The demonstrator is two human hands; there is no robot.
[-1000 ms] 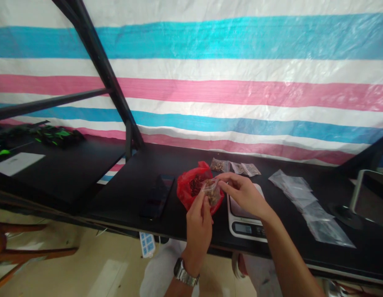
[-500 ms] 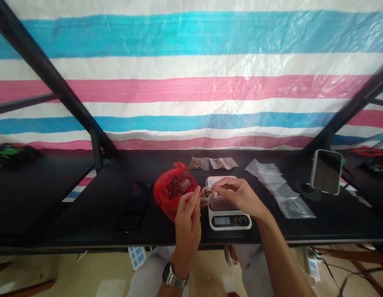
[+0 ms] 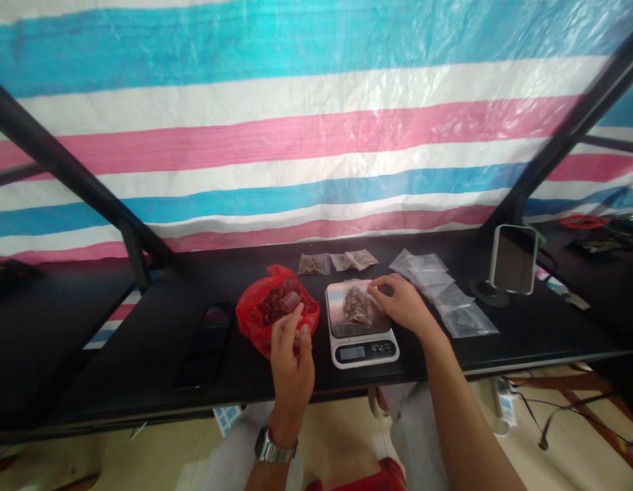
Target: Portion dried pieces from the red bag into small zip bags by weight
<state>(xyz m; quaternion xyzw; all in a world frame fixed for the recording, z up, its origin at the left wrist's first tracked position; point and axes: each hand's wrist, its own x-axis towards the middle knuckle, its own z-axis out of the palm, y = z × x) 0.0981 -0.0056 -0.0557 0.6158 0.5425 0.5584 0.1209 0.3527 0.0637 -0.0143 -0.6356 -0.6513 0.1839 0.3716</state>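
Observation:
A small clear plastic bag [image 3: 357, 305] of brown dried pieces lies on the platform of a white digital kitchen scale [image 3: 339, 346]. The fingertips of my right hand [image 3: 398, 300] pinch the bag's upper right corner. The scale's display seems to read 0.0. My left hand [image 3: 292, 354] holds nothing; its fingers are stretched out and apart, just in front of a red plastic bag [image 3: 251, 326]. Inside that open red bag are dark reddish-brown pieces [image 3: 272, 305] and a small clear cup [image 3: 290, 300].
Behind the scale lie filled bags [image 3: 314, 264], and more [image 3: 361, 259] beside them. Several flat clear bags [image 3: 449, 296] overlap on the right, near a phone-like device on a stand [image 3: 513, 259]. A dark flat object [image 3: 207, 341] lies left on the black table [image 3: 142, 368].
The small filled bag has gone from between both hands down onto the scale. My left hand has let go of it and moved left; my right hand stays at its corner.

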